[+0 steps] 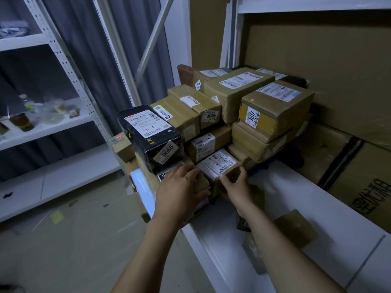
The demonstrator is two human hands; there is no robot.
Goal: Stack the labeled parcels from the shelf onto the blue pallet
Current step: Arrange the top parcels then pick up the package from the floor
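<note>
White rack (pixel 53 127) far left, bottles on its middle shelf. Black box (pixel 152 134) (tag reads 9665) at stack's left front. Left hand (pixel 179 187) below it, fingers fairly straight, tips pressing left side of small parcel (pixel 220 166). Parcel sits low at stack front, white label up. Right hand (pixel 237 187) grips its right front corner, thumb on side. Blue pallet (pixel 261 168) edge peeks from under stack just right. Box marked 2017 (pixel 275 111) higher up; big cartons (pixel 359 176) far right.

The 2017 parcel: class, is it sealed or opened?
Sealed: the 2017 parcel has its top flat and closed, with the shipping label intact.
</note>
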